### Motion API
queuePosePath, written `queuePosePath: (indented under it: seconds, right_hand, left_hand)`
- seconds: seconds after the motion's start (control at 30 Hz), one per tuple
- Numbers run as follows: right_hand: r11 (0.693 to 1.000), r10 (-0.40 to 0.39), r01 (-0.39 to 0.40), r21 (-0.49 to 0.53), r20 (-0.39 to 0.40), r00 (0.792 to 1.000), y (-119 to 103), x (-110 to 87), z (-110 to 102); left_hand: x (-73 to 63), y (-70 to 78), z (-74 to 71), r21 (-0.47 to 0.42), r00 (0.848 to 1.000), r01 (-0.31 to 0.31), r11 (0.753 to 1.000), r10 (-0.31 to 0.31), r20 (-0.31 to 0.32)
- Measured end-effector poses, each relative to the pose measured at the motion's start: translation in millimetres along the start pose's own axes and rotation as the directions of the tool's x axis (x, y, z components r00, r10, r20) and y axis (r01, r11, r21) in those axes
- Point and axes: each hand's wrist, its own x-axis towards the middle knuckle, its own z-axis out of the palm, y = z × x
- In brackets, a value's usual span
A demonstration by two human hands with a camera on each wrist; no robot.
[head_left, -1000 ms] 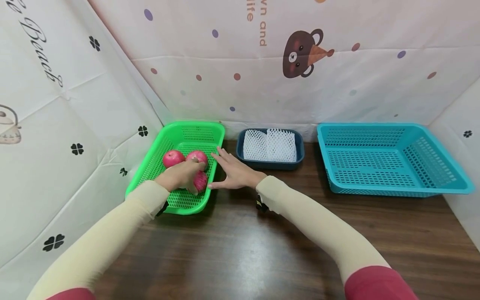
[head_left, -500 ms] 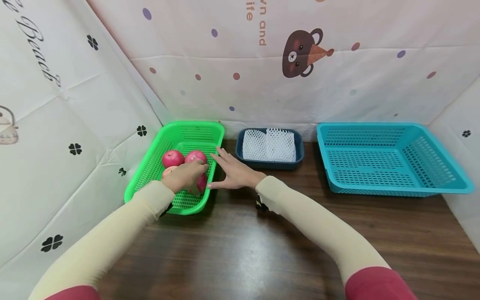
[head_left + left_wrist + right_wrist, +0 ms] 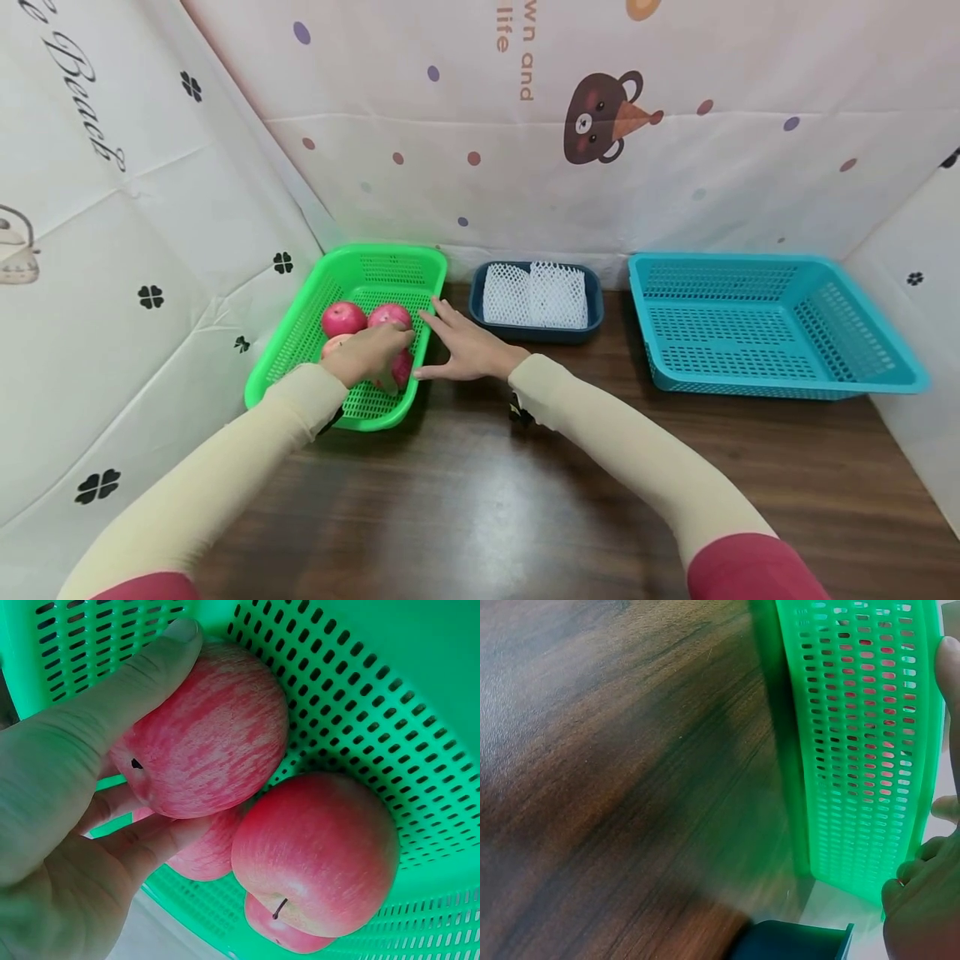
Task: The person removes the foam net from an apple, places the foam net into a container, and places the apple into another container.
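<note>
In the green basket [image 3: 258, 377] at the left, my left hand [image 3: 364, 353] grips a red striped apple [image 3: 210, 735]. In the left wrist view its thumb [image 3: 142, 675] lies over the apple's top, and fingers reach round the underside. Another apple [image 3: 315, 851] with a stem sits right beside it, and more show partly behind. Two red apples, one at the left [image 3: 343, 319] and one in the middle [image 3: 389, 314], lie beyond the hand in the head view. My right hand [image 3: 472, 346], fingers spread, rests at the basket's right rim.
A dark blue tray [image 3: 536, 333] holding white foam net sleeves [image 3: 557, 296] stands right of the green basket. Farther right is a turquoise basket [image 3: 735, 333]. All stand on a brown wooden table [image 3: 480, 500], with printed cloth walls [image 3: 420, 192] behind and at the sides.
My left hand has shifted slightly over the apple it holds, and a paler apple now shows beside its wrist. The right hand stays at the rim. The head view has tilted a little.
</note>
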Motion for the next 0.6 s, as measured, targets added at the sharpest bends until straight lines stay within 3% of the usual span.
queuePosePath:
  seconds: [0.23,0.6]
  right_hand:
    - [1.0,0.007,-0.007,-0.017,0.006,1.0,0.2,0.4,-1.2]
    - [0.997,-0.016,0.017,-0.08,0.008,1.0,0.8,-0.9,-5.5]
  left_hand:
    - [-0.9,0.4,-0.8,0.005,1.0,-0.007,1.0,0.007,-0.023]
    - [-5.8,-1.9,-0.3,-0.068,0.999,0.034,0.997,-0.033,0.007]
